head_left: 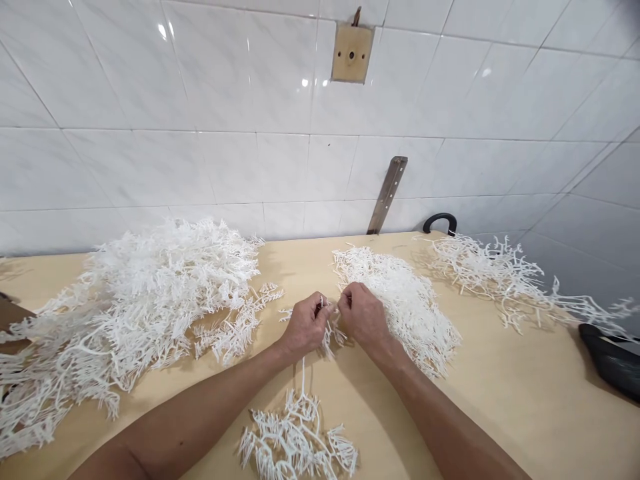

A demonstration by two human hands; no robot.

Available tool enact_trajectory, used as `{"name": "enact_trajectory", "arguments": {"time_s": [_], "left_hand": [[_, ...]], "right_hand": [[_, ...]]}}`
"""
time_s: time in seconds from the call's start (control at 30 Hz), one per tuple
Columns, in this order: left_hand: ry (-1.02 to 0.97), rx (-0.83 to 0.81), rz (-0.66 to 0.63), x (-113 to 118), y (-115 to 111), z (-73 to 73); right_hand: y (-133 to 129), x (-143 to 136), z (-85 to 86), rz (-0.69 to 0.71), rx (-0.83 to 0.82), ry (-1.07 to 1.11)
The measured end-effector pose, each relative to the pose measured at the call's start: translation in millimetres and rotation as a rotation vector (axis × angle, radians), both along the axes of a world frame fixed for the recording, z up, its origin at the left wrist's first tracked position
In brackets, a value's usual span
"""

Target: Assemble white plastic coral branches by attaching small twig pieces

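Observation:
My left hand (306, 325) is closed in a pinch, with a bit of white at its fingertips. It seems to grip a white branched plastic sprig (330, 337), whose feathery ends show between and below my hands. Close beside it, my right hand (364, 312) is closed too, fingertips nearly meeting the left ones; what it pinches is hidden. Just right of that hand lies a dense pile of white sprigs (407, 310). Nearer to me, between my forearms, rests a larger white branched piece (300, 437) with its thin stem pointing toward my left hand.
A big heap of white branched pieces (165, 293) covers the table's left side. Looser white branches (490, 273) spread at right, near a black curved handle (440, 220) and a black object (607, 363). A metal strip (387, 197) leans on the tiled wall (210, 167) behind.

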State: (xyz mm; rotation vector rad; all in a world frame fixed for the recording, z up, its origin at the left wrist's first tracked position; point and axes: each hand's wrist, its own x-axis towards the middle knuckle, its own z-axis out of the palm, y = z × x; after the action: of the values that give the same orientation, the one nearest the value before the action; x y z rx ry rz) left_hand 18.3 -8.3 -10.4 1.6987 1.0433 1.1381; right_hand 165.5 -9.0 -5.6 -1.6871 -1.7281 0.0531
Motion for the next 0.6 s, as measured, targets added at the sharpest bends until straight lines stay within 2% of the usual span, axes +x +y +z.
{"name": "enact_trajectory", "arguments": {"time_s": [0.17, 0.3, 0.37, 0.43, 0.53, 0.6], "left_hand": [[-0.027, -0.115, -0.016, 3.3, -1.6, -4.9], [-0.056, -0.17, -0.009, 3.2, 0.7, -7.1], [-0.064, -0.174, -0.003, 3.1, 1.0, -7.5], [-0.077, -0.175, 0.005, 3.3, 1.2, -7.9], [-0.086, -0.156, 0.041, 3.5, 2.0, -8.7], [-0.08, -0.137, 0.066, 3.6, 2.8, -9.3]], "right_hand": [[5.0, 26.2, 6.3, -0.008, 0.039, 0.149], [5.1, 45.3, 21.8, -0.146, 0.216, 0.102], [2.7, 47.4, 28.3, -0.168, 0.225, 0.085], [-1.3, 42.2, 32.0, -0.087, 0.061, 0.129], [-7.8, 26.5, 32.2, 0.104, -0.249, 0.182], [-10.2, 17.8, 30.0, 0.165, -0.318, 0.174]]}}
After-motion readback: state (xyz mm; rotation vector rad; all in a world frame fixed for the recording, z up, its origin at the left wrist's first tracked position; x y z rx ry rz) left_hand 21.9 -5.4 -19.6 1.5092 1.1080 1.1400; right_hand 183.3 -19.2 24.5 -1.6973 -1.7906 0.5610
